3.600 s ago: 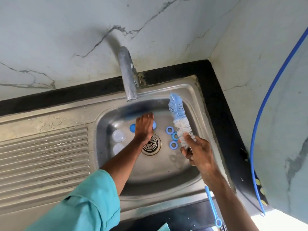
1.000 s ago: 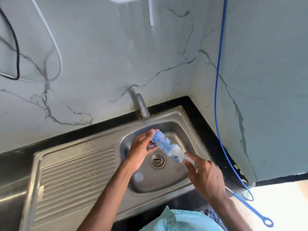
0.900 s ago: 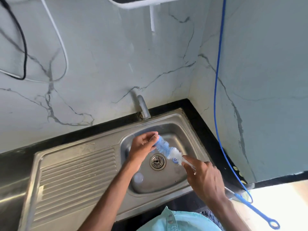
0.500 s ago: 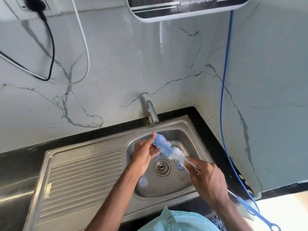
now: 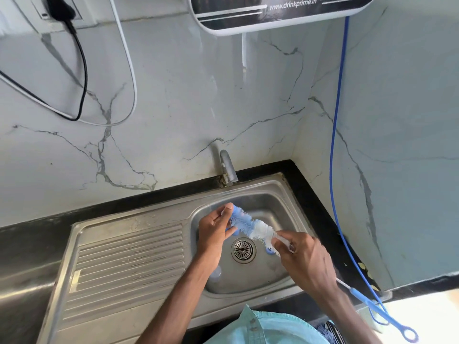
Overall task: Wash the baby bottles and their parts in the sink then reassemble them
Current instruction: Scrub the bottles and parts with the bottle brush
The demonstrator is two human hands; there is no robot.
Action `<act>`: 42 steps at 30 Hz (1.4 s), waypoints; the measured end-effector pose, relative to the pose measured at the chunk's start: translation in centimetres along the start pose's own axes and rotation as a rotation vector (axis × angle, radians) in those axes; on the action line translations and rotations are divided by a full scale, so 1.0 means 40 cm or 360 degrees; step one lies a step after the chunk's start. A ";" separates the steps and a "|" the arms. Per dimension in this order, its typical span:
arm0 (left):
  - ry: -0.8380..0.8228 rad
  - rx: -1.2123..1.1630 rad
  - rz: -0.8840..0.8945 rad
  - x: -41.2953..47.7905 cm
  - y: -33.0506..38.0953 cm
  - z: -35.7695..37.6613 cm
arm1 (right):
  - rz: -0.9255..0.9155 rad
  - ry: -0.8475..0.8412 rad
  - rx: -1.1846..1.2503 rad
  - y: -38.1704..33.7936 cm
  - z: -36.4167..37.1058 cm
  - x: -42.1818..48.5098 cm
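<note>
No longer down among the parts on the basin floor: left hand (image 5: 214, 234) now raised to centre frame, fingers curled, pinching a small blue part (image 5: 235, 209) against the tip of the bottle brush (image 5: 250, 225). Mostly hidden by fingertips, so cannot tell ring from cap. Right hand (image 5: 305, 259), just right of centre, grasping the wire stem directly below the white bristles, as before. Brush tipped from upright to a slant across the basin. Hardly any shift in either grip over the last second. Reads as scrubbing begun on one small piece, with most of the washing and all the reassembly ahead.

Left in the sink (image 5: 293, 212): a blue ring (image 5: 270, 251) just beside the drain (image 5: 243, 250), and a clear cap (image 5: 215, 274) lower left of it, by the left forearm. No bottle bodies in view. No stream visible from the tap (image 5: 227, 167).

Ribbed draining board (image 5: 129, 256) at lower left, black counter (image 5: 310, 194) round the rim. View tilted upward since: veined marble wall, water purifier (image 5: 273, 13) at the top edge, plugged socket (image 5: 59, 8) upper left with cables looping down, blue hose (image 5: 335, 145) down the right side.
</note>
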State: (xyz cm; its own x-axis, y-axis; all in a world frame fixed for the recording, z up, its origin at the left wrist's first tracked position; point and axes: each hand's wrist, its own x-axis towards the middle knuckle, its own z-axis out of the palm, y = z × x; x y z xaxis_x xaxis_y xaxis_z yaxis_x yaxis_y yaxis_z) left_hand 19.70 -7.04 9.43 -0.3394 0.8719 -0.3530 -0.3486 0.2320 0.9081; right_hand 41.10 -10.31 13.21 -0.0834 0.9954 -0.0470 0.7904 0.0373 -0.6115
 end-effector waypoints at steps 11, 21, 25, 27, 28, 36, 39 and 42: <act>-0.0222 -0.0144 -0.0071 -0.015 0.005 0.027 | 0.0226 -0.0412 0.0813 -0.016 0.009 0.036; -0.0103 -0.0201 -0.0125 0.006 -0.006 0.062 | 0.0119 -0.0260 0.0477 -0.035 0.046 0.078; -0.0094 -0.0311 -0.0228 -0.003 -0.006 0.071 | 0.0123 -0.0263 0.0372 -0.028 0.048 0.081; -0.0226 -0.0257 -0.0279 -0.037 -0.031 0.092 | 0.0135 -0.0219 0.0318 -0.043 0.049 0.100; -0.0297 -0.0208 -0.0293 -0.056 -0.044 0.106 | 0.0144 -0.0195 0.0307 -0.052 0.047 0.110; 0.0131 -0.0245 -0.0213 0.053 -0.015 0.023 | 0.0074 -0.0380 0.0245 -0.051 0.069 0.083; -0.0101 -0.0112 -0.0270 -0.007 -0.051 0.062 | 0.0100 -0.0349 0.0292 -0.067 0.070 0.119; -0.0126 -0.0084 -0.0237 -0.030 -0.062 0.067 | 0.0108 -0.0392 0.0338 -0.073 0.063 0.136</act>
State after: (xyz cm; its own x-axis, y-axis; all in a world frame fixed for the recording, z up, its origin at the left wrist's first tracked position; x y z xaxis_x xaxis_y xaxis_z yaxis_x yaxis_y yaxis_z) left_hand 23.31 -7.49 8.21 -0.2113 0.8612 -0.4622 -0.4358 0.3402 0.8332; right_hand 36.81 -5.24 12.74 -0.1998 0.9427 -0.2671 0.6571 -0.0733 -0.7502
